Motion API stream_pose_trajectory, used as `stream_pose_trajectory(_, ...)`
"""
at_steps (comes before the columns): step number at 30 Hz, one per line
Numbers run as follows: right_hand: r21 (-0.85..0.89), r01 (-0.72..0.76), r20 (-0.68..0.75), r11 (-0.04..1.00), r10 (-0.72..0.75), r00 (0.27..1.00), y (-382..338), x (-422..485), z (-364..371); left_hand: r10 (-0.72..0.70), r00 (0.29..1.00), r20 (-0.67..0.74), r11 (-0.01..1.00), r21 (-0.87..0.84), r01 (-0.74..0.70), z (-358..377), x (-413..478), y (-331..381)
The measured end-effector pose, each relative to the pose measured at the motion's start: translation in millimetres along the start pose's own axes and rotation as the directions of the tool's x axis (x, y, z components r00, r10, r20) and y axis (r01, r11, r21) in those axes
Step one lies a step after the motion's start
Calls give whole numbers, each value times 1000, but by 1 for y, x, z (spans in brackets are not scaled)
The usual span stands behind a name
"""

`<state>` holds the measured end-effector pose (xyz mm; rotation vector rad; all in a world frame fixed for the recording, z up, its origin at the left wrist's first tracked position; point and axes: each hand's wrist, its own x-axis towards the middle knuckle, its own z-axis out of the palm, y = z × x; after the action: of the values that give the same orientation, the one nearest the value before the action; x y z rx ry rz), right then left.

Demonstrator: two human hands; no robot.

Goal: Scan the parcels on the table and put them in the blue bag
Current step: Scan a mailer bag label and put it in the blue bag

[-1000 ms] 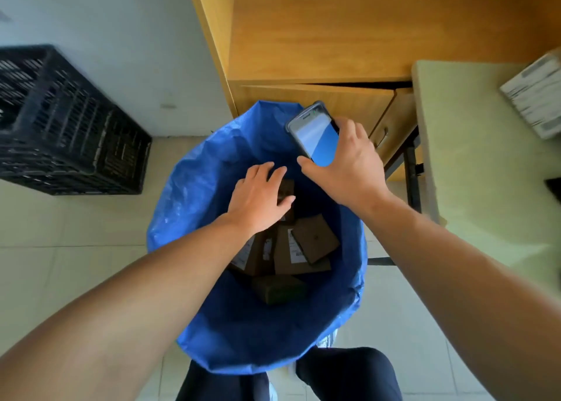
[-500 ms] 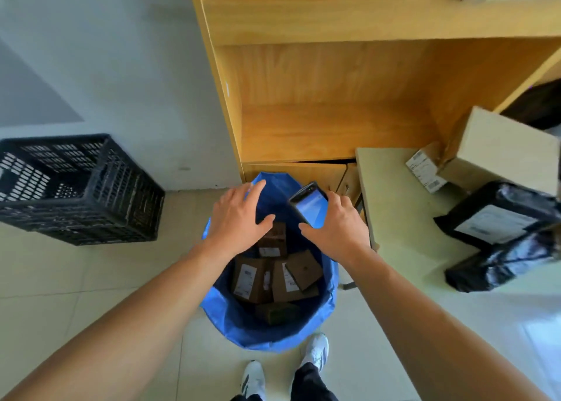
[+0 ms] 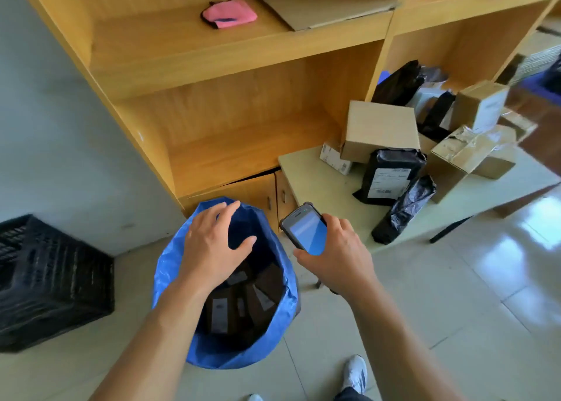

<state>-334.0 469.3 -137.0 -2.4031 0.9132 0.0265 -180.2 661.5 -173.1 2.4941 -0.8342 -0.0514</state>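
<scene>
The blue bag [image 3: 170,267] stands open on the floor below me, with several brown boxes [image 3: 239,297] lying inside. My left hand [image 3: 212,245] hovers over the bag's mouth, fingers spread and empty. My right hand [image 3: 337,255] grips a handheld scanner [image 3: 305,229], its lit screen facing up, just right of the bag. On the pale table [image 3: 306,176] at right lie more parcels: a black labelled pouch [image 3: 390,173], a black wrapped roll [image 3: 405,209], a large cardboard box [image 3: 379,130] and a taped box [image 3: 473,154].
A wooden shelf unit [image 3: 230,75] rises behind the bag, with a pink pouch [image 3: 229,13] and flat cardboard [image 3: 324,5] on an upper shelf. A black plastic crate [image 3: 51,282] sits on the floor at left. My shoe [image 3: 355,373] is at the bottom.
My view has lifted away from the bag, bringing the table and its parcels into sight. My left hand rose from inside the bag to above its rim; the scanner moved right, off the bag.
</scene>
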Motion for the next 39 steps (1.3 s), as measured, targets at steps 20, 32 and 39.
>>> stream_pose_trajectory(20,106,-176,-29,979,180,983,261,64,-141,124,983,133,992,-55,-118,158,83,233)
stream_pose_trajectory(32,14,-199,-52,980,200,979,272,159,-158,281,930,237,959,-34,-282,223,233,269)
stream_pose_trajectory(39,5,-200,-32,980,200,979,286,187,-161,274,909,315,960,-32,-279,253,261,270)
